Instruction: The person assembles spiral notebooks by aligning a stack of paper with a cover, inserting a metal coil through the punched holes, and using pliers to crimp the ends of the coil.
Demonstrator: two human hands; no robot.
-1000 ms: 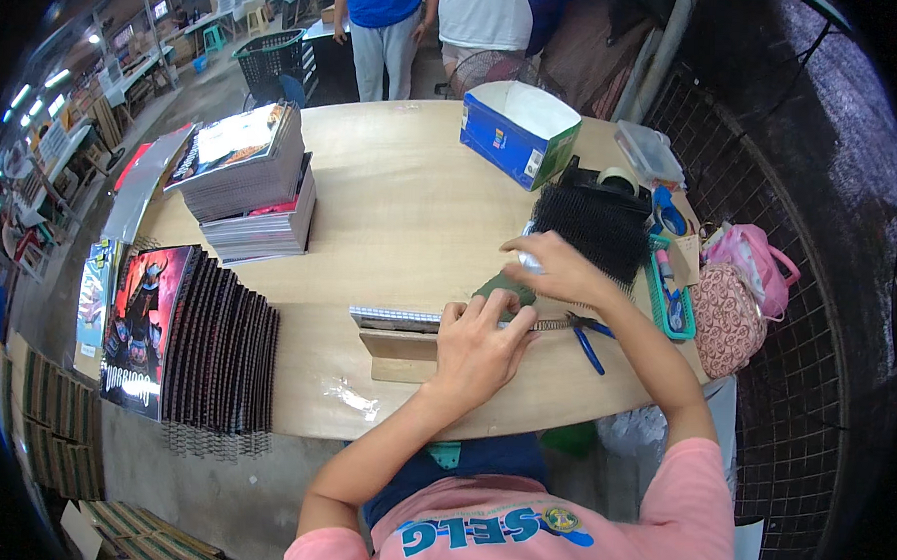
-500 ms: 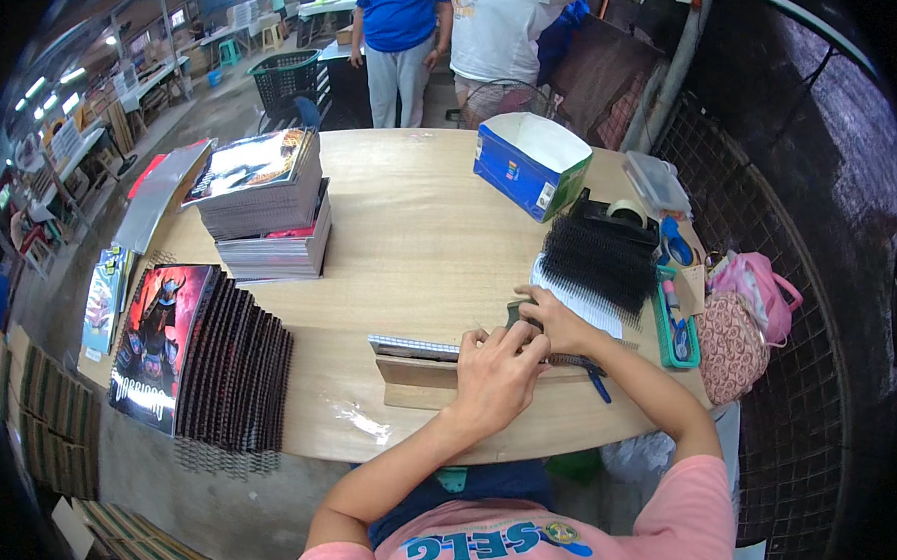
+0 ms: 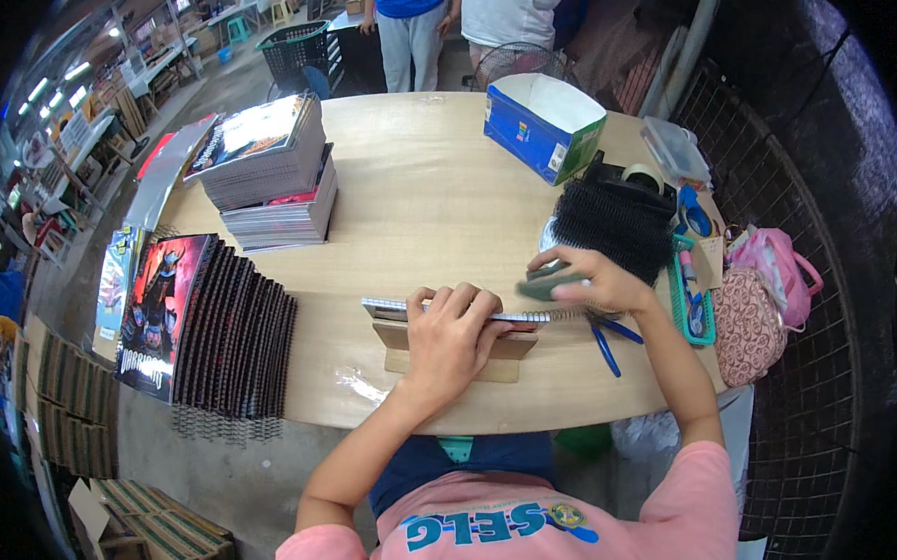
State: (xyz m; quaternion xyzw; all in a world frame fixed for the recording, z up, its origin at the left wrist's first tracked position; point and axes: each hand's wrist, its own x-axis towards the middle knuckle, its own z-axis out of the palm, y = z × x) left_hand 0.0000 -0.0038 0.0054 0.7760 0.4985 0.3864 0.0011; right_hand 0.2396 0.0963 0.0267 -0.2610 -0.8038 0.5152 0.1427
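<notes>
My left hand (image 3: 450, 332) is closed over a notebook (image 3: 385, 306), pressing it upright against a wooden stand (image 3: 399, 361) near the table's front edge. A spiral wire coil (image 3: 567, 312) sticks out from the right end of the notebook's spine. Above that coil, my right hand (image 3: 609, 281) grips a flat dark grey-green pad (image 3: 548, 283), slightly smeared by motion; its exact kind is unclear. Blue-handled pliers (image 3: 606, 349) lie on the table below my right hand, their jaws partly hidden near the coil.
Spiral-bound notebooks (image 3: 231, 331) are stacked at the left, with unbound book stacks (image 3: 262, 187) behind. A pile of black coils (image 3: 611, 227), a blue box (image 3: 535, 134), a tape dispenser (image 3: 638, 188), a green basket (image 3: 701, 331) and a patterned pouch (image 3: 752, 328) line the right. Two people stand beyond the table.
My right hand has lifted away from the notebook to the right, carrying the dark pad. My left hand has shifted left along the notebook. The coil and pliers show more fully.
</notes>
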